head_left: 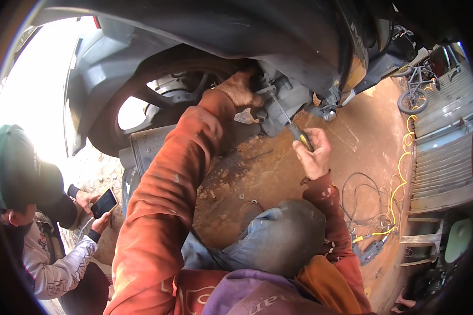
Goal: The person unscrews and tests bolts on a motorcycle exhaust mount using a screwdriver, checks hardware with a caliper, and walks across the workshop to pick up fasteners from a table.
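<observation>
My right hand (314, 152) is closed around the black and yellow handle of a screwdriver (300, 137). The thin shaft points up and left, its tip against grey parts (285, 97) under the vehicle's dark body panel. My left hand (239, 90) reaches in beside the wheel (165, 94), at the left edge of those grey parts. Its fingers are bent and partly hidden in shadow, so what they grip, if anything, cannot be made out.
At the left a person in a cap (23, 168) holds a phone (104, 203). A yellow coiled hose (403, 178) and a power tool (372, 252) lie at the right. A bicycle (413, 100) stands by corrugated metal. The muffler (147, 149) sits below the wheel.
</observation>
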Demonstrator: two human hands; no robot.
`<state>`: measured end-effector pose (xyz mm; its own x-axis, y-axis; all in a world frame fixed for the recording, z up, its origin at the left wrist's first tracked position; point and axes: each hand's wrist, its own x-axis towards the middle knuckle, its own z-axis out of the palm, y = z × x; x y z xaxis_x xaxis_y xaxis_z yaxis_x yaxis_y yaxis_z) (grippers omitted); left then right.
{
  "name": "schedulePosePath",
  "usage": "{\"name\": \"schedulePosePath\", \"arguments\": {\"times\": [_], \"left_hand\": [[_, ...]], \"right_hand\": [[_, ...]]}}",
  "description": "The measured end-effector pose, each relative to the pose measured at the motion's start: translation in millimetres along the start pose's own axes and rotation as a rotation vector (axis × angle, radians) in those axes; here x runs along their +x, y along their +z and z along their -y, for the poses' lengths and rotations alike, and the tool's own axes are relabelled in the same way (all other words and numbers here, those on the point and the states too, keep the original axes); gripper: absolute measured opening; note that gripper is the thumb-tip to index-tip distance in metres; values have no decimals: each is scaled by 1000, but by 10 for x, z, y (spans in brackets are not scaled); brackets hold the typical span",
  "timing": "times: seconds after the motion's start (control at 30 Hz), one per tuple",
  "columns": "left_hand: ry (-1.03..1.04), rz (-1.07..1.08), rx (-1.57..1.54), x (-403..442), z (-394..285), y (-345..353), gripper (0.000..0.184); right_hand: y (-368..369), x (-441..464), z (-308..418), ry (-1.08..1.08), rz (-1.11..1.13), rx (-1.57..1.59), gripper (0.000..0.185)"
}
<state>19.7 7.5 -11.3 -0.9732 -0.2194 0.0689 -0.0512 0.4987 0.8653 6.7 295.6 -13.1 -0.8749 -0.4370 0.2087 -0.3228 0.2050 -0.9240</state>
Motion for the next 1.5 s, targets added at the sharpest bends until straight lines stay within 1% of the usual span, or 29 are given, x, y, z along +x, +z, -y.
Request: {"name": "schedulePosePath", "arguments": {"times": [0.03, 0.07, 0.1, 0.13, 0.17, 0.27, 0.37, 0.43, 0.47, 0.53, 0.6, 0.67, 0.7, 0.77, 0.8, 0.87, 0.9, 0.97, 1.03, 1.07, 1.13, 1.17, 1.2, 1.23, 1.27, 1.33, 1.37, 1.43, 1.5], "left_hand": [[-18, -57, 60, -52, -9, -20, 81], [-12, -61, 52, -100, -4, -65, 81], [-3, 7, 91, -176, 28, -115, 83], [2, 75, 129, -264, -5, -159, 85], [2, 69, 122, -288, -38, -168, 85], [-101, 57, 162, -263, -65, -133, 84], [-137, 110, 140, -186, -48, -131, 84], [5, 91, -62, -160, -75, -117, 81], [4, 91, -67, -131, -78, -84, 81], [82, -47, 53, -50, -56, 4, 78], [76, -22, 8, 25, 34, 25, 77], [69, -4, -31, 129, 150, 83, 76], [82, -21, -46, 183, 218, 125, 75], [93, -37, -57, 198, 216, 109, 75], [106, -19, -102, 197, 226, 108, 75], [114, 12, -142, 185, 203, 98, 75], [126, 34, -170, 179, 187, 84, 75], [138, 55, -200, 178, 182, 77, 75], [153, -15, -131, 137, 141, 68, 69], [151, -23, -139, 90, 104, 57, 69], [61, -12, -55, -37, 6, -5, 58], [60, -24, -72, -196, -74, -29, 58], [-39, 18, 229, -395, -153, -34, 53], [-139, 63, 533, -574, -193, -20, 48], [-136, 59, 524, -726, -159, 3, 48], [-154, -220, 458, -936, -64, 16, 42], [-138, -219, 448, -960, -32, 38, 42], [-3, -397, 482, -980, 18, 88, 35], [45, -408, 456, -968, 19, 86, 31]], "right_hand": [[5, -19, 29, -6, 4, -10, 29], [31, -61, 61, -82, -9, -148, 29], [46, -88, 88, -154, -23, -284, 30], [9, -30, 177, -595, -16, -648, 34], [21, -36, 181, -600, -10, -653, 34], [60, -59, 109, -740, -11, -924, 40], [117, -70, 122, -690, 20, -866, 41], [119, -43, 109, -709, 27, -848, 42], [117, -28, 104, -729, 37, -827, 43], [121, -15, 129, -734, 41, -847, 42], [88, -10, 91, -731, 40, -868, 41], [61, 34, -3, -660, 27, -620, 38], [68, 29, -5, -662, 26, -613, 38], [92, -24, 11, -423, 11, -415, 34], [87, -26, -8, -420, 11, -412, 34], [92, -47, -38, -47, 61, 19, 30], [78, -46, -13, -43, 60, 22, 30], [47, -19, 148, 344, 121, 523, 27], [6, 25, 102, 392, 136, 579, 28], [-2, 28, 109, 378, 138, 481, 25], [-3, 48, 40, 354, 156, 367, 23], [-12, 32, -66, 136, 119, 186, 26], [-29, 23, -144, -87, 78, 10, 29], [14, 0, -93, -92, 83, 1, 29], [78, -41, -19, -341, 24, -313, 32], [96, -64, 109, -762, -57, -858, 39], [117, -85, 134, -763, -66, -875, 39], [206, -140, 120, -676, 1, -964, 38], [205, -70, -7, -673, -14, -879, 36]]}}
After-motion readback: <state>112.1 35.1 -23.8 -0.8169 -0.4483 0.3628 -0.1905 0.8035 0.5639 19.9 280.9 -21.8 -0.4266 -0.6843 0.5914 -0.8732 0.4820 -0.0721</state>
